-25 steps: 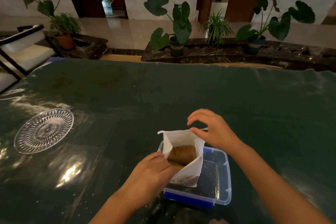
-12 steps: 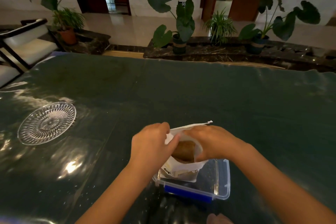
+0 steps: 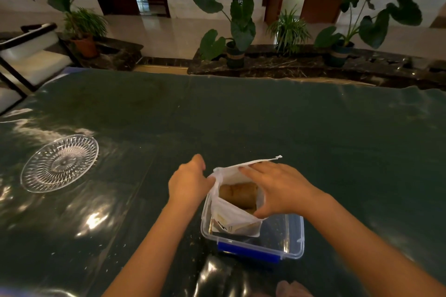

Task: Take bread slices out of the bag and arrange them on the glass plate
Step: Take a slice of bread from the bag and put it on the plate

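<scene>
A white bread bag (image 3: 231, 214) stands open inside a clear plastic box (image 3: 293, 236) with a blue clip, near the table's front. Brown bread slices (image 3: 237, 194) show through the bag's mouth. My left hand (image 3: 189, 183) pinches the bag's left rim. My right hand (image 3: 277, 188) spans the right side of the mouth, fingers on the far rim and thumb on the near rim. The cut-glass plate (image 3: 59, 163) lies bare on the table at the left, well away from both hands.
The table is covered with a dark green glossy sheet (image 3: 265, 123), scattered with crumbs near the front. A white chair (image 3: 26, 55) stands past the far left corner. Potted plants (image 3: 237, 31) line a stone ledge beyond the far edge.
My left hand has shifted from the near side of the bag to its left rim. My right hand has spread across the mouth, pulling it wider, so more bread shows.
</scene>
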`<state>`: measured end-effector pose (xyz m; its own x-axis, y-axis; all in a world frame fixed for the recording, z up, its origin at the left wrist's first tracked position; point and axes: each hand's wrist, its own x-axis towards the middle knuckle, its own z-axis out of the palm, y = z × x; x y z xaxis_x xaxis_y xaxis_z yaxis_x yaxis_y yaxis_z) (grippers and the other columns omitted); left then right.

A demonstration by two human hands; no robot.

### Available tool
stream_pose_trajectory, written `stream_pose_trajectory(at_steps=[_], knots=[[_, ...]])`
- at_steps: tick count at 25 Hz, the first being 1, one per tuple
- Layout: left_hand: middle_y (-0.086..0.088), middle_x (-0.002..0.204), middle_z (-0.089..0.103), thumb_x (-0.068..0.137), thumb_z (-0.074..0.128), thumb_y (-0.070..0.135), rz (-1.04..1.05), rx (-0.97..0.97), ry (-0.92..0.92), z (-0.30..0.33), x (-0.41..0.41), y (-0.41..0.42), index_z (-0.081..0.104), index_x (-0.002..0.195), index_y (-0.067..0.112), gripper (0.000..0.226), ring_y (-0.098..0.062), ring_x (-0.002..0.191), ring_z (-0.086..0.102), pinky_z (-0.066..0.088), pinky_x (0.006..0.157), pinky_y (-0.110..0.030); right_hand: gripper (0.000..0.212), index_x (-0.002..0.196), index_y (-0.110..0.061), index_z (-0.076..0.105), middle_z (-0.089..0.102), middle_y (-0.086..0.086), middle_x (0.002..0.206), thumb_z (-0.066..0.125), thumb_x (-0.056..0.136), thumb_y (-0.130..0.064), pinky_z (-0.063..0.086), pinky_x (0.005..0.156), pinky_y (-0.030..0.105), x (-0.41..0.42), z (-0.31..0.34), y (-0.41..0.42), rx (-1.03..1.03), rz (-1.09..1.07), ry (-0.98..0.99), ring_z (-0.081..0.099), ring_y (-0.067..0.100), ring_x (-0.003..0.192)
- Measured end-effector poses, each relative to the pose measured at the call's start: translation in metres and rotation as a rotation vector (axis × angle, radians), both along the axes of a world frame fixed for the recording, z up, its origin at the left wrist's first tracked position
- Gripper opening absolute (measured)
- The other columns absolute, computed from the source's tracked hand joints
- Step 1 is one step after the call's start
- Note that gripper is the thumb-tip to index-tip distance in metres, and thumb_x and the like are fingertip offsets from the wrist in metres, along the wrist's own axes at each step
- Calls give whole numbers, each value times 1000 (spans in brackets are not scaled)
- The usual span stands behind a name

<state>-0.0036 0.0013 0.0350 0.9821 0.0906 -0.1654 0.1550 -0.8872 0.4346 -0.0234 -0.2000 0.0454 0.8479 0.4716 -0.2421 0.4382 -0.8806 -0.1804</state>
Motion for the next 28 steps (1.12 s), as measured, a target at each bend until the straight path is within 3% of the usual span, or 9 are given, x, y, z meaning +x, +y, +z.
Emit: stream_pose_trajectory(at_steps=[2,4,8,11,14,16,19,24,28], knots=[[2,73,67,76,69,26,20,-157,107,-2,1,9,59,88,19,17,-12,64,63,50,55,-27,94,140,-40,16,33,-7,149,65,63,-65,32,107,42,-3,0,0,18,-14,9,31,19,135],[2,71,69,76,68,16,-3,-268,160,-2,-1,9,63,73,23,9,-10,66,66,55,61,-27,91,139,-38,19,34,-7,148,66,65,-62,35,106,41,-6,5,-1,3,-34,30,33,19,134],[1,68,67,76,67,13,-48,-297,76,-4,-1,6,64,65,27,18,-10,63,63,43,50,-16,42,119,-26,55,61,0,120,60,80,-41,54,85,37,5,12,28,48,-36,47,58,19,104],[6,58,62,77,66,12,-60,-276,28,-3,0,7,60,59,29,25,-6,53,57,39,42,-9,23,107,-15,62,67,8,107,59,85,-24,52,83,35,18,-2,70,17,-76,182,62,24,93],[8,62,62,76,67,12,-66,-262,52,-2,-1,10,59,62,31,25,-5,56,59,38,46,-12,28,110,-6,59,63,15,113,56,87,-20,46,87,39,35,-17,76,-69,-146,270,59,32,104],[3,66,65,76,66,12,-60,-262,62,-2,-1,11,62,63,29,22,-9,60,62,44,48,-18,37,118,-11,56,60,11,118,58,86,-30,45,96,39,47,-27,67,-162,-237,413,55,29,109],[0,68,68,76,65,10,-62,-274,57,-2,0,8,64,65,26,19,-13,62,64,49,51,-22,48,126,-18,49,55,9,125,57,85,-41,39,104,44,59,-49,55,-131,-402,579,51,28,114],[3,69,65,79,64,9,-67,-292,88,-1,0,1,62,67,27,22,-10,63,62,46,50,-18,43,126,-17,50,56,8,128,53,88,-38,39,105,41,64,-72,41,-146,-415,467,52,28,115],[8,67,62,80,66,12,-93,-302,108,3,-5,-5,57,65,33,27,-6,62,60,41,51,-14,42,123,-19,53,59,6,122,50,88,-43,41,96,37,62,-87,41,-131,-467,389,55,25,110]])
